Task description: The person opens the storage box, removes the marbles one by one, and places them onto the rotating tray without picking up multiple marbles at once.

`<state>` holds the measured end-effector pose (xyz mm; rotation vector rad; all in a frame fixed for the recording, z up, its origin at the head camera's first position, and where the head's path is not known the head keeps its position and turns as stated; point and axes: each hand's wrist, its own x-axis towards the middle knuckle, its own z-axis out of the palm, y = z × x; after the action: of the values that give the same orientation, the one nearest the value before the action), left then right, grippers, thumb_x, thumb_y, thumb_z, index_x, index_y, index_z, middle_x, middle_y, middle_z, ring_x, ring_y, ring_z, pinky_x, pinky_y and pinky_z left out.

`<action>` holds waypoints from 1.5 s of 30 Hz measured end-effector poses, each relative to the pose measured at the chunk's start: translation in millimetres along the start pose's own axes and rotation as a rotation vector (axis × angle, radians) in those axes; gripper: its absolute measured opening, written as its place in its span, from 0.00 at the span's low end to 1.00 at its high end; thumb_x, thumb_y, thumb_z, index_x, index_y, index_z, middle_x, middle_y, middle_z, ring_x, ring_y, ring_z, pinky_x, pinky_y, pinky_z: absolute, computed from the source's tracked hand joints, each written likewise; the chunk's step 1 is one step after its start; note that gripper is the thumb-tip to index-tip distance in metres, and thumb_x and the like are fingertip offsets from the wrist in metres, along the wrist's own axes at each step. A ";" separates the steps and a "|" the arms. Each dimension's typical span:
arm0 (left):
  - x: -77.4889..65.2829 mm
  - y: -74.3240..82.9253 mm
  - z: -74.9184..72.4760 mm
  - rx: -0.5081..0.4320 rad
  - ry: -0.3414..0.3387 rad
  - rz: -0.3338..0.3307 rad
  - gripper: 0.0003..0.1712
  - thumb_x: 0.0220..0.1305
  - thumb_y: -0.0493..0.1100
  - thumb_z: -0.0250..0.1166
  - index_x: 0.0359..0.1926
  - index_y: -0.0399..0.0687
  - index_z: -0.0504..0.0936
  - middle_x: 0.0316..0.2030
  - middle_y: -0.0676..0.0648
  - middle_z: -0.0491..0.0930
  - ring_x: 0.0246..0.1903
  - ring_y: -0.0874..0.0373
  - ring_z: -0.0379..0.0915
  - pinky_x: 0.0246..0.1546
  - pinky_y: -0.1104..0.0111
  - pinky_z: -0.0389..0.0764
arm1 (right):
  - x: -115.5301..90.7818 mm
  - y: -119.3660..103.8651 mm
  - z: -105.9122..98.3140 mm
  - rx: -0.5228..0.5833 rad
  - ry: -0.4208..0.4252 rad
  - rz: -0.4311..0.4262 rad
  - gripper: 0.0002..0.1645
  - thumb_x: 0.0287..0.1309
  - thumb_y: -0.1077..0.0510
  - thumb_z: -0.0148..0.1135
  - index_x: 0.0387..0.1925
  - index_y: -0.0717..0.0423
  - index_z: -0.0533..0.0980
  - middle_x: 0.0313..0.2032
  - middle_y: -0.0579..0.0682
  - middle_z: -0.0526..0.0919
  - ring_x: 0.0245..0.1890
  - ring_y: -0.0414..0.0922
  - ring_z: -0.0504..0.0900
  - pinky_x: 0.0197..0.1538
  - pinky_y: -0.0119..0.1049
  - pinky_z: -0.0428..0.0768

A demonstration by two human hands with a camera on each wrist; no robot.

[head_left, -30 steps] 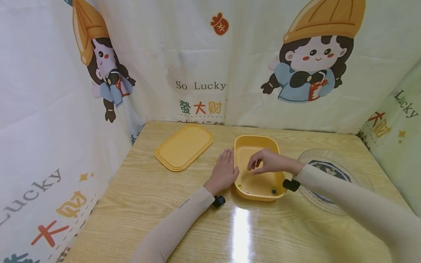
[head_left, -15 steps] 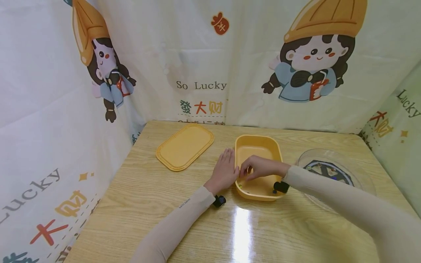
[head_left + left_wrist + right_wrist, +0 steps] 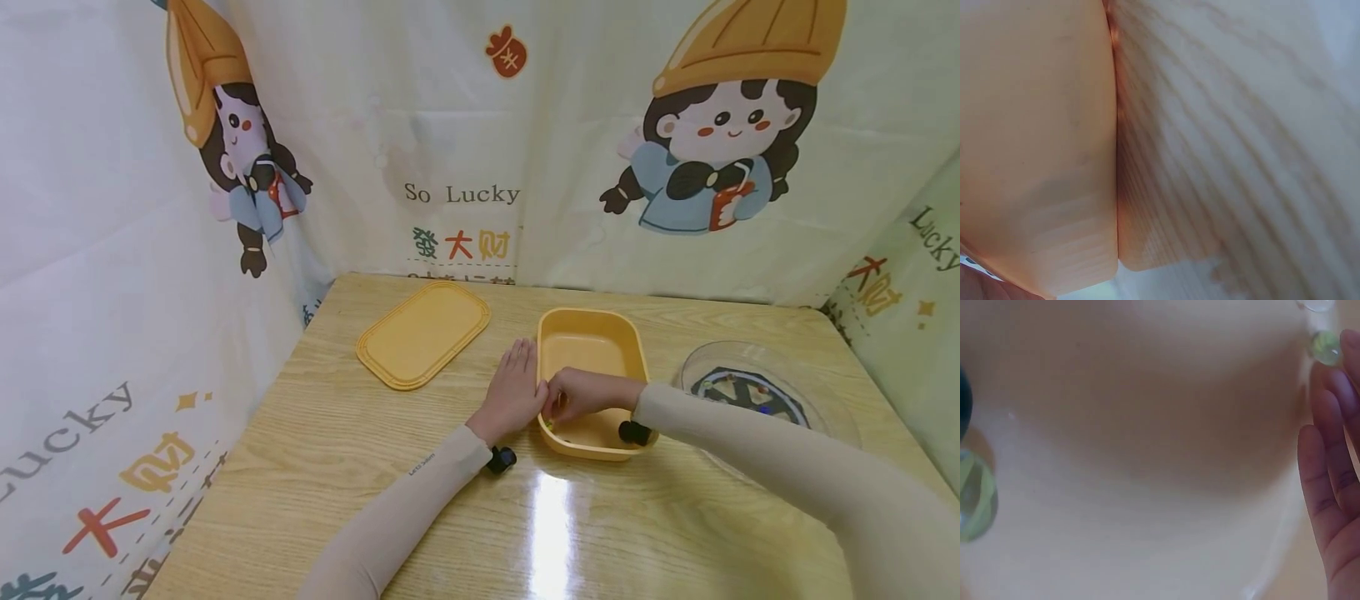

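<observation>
A yellow plastic bin (image 3: 592,325) stands on the table with a few glass marbles in it. My left hand (image 3: 510,396) lies with straight fingers along the bin's left side, its fingertips touching the wall. My right hand (image 3: 581,396) reaches down inside the bin at the left wall. Close to its fingertips is a small yellow-green marble (image 3: 1325,348) against the wall; whether they touch it cannot be told. Another clear marble with green swirls (image 3: 975,497) and a dark round thing (image 3: 964,400) show at the left edge of the right wrist view.
A yellow lid (image 3: 423,335) lies flat to the left of the bin. To the right, partly under the right sleeve, is a clear round dish (image 3: 693,358) holding a dark patterned board (image 3: 750,387) with small coloured balls. A printed cloth (image 3: 465,125) hangs behind the table.
My right hand has moved left and lower inside the bin, toward the yellow-green marble near the left wall. My left hand has stayed beside the bin.
</observation>
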<state>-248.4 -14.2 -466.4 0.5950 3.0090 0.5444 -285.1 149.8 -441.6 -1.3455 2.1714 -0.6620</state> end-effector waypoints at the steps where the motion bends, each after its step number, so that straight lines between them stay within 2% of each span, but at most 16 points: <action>1: 0.0 0.3 -0.1 0.000 -0.002 0.000 0.37 0.72 0.50 0.42 0.73 0.36 0.42 0.73 0.37 0.44 0.74 0.48 0.35 0.73 0.59 0.43 | 0.5 0.8 1.1 0.002 -0.008 0.006 0.03 0.45 0.65 0.70 0.27 0.57 0.84 0.27 0.47 0.85 0.27 0.30 0.76 0.36 0.25 0.78; 10: 0.2 2.1 -0.1 0.021 -0.007 -0.001 0.37 0.72 0.50 0.41 0.73 0.36 0.42 0.73 0.38 0.44 0.74 0.50 0.34 0.73 0.60 0.43 | 2.4 4.4 6.5 0.000 -0.041 0.003 0.04 0.48 0.61 0.70 0.24 0.59 0.83 0.23 0.44 0.83 0.25 0.27 0.70 0.33 0.23 0.75; 14: 0.0 2.5 -1.2 0.006 -0.002 0.002 0.37 0.72 0.50 0.42 0.73 0.36 0.43 0.73 0.38 0.44 0.74 0.49 0.35 0.73 0.59 0.43 | 1.9 4.0 7.0 -0.003 -0.042 0.008 0.02 0.46 0.63 0.70 0.24 0.59 0.84 0.23 0.44 0.84 0.24 0.27 0.70 0.32 0.23 0.74; 25: 1.0 1.2 0.8 0.013 -0.009 -0.001 0.36 0.72 0.50 0.41 0.73 0.36 0.43 0.73 0.38 0.43 0.74 0.50 0.33 0.73 0.59 0.43 | -2.3 11.7 2.6 0.031 -0.006 -0.014 0.07 0.42 0.67 0.71 0.28 0.57 0.85 0.29 0.47 0.86 0.28 0.31 0.77 0.36 0.26 0.78; 29: 1.9 0.7 1.5 0.023 -0.018 -0.009 0.37 0.72 0.50 0.41 0.73 0.37 0.42 0.74 0.39 0.42 0.74 0.50 0.32 0.74 0.60 0.42 | -4.2 14.7 -1.2 0.025 -0.001 0.002 0.07 0.42 0.67 0.71 0.28 0.58 0.84 0.28 0.48 0.86 0.27 0.32 0.77 0.35 0.26 0.78; 40: -0.4 2.0 -1.4 0.000 0.009 0.004 0.36 0.71 0.49 0.41 0.72 0.34 0.44 0.73 0.36 0.46 0.74 0.47 0.36 0.73 0.59 0.42 | -5.2 17.2 -6.8 0.038 -0.008 0.048 0.08 0.40 0.69 0.71 0.28 0.59 0.84 0.26 0.48 0.86 0.26 0.32 0.77 0.33 0.26 0.79; 45: 0.9 1.3 -0.2 0.028 -0.001 -0.004 0.36 0.72 0.49 0.42 0.73 0.35 0.44 0.73 0.37 0.45 0.74 0.49 0.35 0.73 0.59 0.43 | -5.8 17.8 -9.2 0.005 0.004 0.027 0.08 0.40 0.68 0.71 0.27 0.60 0.84 0.26 0.48 0.86 0.26 0.31 0.77 0.33 0.26 0.79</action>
<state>-248.8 -12.7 -465.7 0.5909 3.0211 0.5031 -300.5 163.4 -445.0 -1.3114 2.1854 -0.6607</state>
